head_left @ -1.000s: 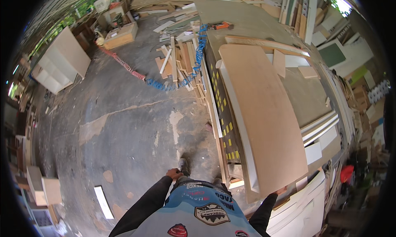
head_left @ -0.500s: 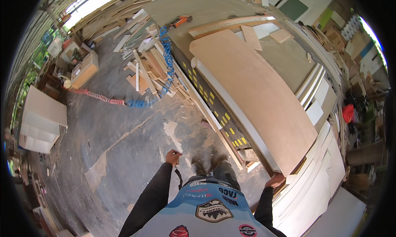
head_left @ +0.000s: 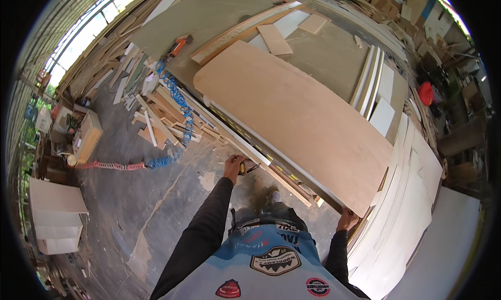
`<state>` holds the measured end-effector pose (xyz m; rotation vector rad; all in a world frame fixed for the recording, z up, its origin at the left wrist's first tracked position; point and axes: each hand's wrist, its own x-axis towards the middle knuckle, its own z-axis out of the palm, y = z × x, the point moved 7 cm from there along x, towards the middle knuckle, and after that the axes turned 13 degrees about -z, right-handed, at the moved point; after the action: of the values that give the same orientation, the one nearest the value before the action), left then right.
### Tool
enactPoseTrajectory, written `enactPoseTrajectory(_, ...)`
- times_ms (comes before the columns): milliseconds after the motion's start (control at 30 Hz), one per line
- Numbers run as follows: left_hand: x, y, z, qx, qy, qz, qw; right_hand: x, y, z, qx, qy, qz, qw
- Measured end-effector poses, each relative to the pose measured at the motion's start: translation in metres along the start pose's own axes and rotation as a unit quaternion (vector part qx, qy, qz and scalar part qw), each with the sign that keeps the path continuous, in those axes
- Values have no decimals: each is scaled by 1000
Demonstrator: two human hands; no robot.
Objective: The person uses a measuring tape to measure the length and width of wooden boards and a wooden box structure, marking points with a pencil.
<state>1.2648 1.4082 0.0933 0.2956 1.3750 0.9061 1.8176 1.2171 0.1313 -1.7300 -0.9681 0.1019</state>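
A long tan wood panel [head_left: 292, 122] with rounded far-left corners lies at an angle on the worktable. At its near right corner my right hand [head_left: 346, 219] has its fingers closed around the edge. My left hand [head_left: 233, 167] is raised over the floor, a little short of the panel's long near edge. It is closed on a small yellow-and-black tape measure [head_left: 242, 168], which is partly hidden by the fingers. A thin dark piece sticks out of the tape measure toward the panel.
An orange-and-black power tool [head_left: 180, 45] lies on the tabletop behind a coiled blue air hose [head_left: 180, 99]. Wood offcuts [head_left: 162, 112] are heaped on the floor at left. White sheets [head_left: 399, 195] are stacked at right. A white cabinet [head_left: 56, 216] stands far left.
My left hand has moved forward and right, nearer the panel, and the tape measure now shows in it. My right hand stays on the panel's corner. The view has turned and shifted.
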Motion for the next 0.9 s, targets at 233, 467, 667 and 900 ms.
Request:
enactPoseTrajectory(233, 23, 4, 11, 84, -46, -28, 995, -28, -23, -11, -168, 15, -29, 985)
enactPoseTrajectory(467, 28, 27, 9, 207, -112, -48, 971, -76, -64, -17, -247, 7, -27, 969)
enactPoseTrajectory(667, 37, 15, -8, 302, -223, -85, 923, -203, -44, 33, -251, 42, 164, 953)
enactPoseTrajectory(900, 44, -28, -63, 705, -364, 26, 609, -417, -67, 186, 190, -156, 366, 898)
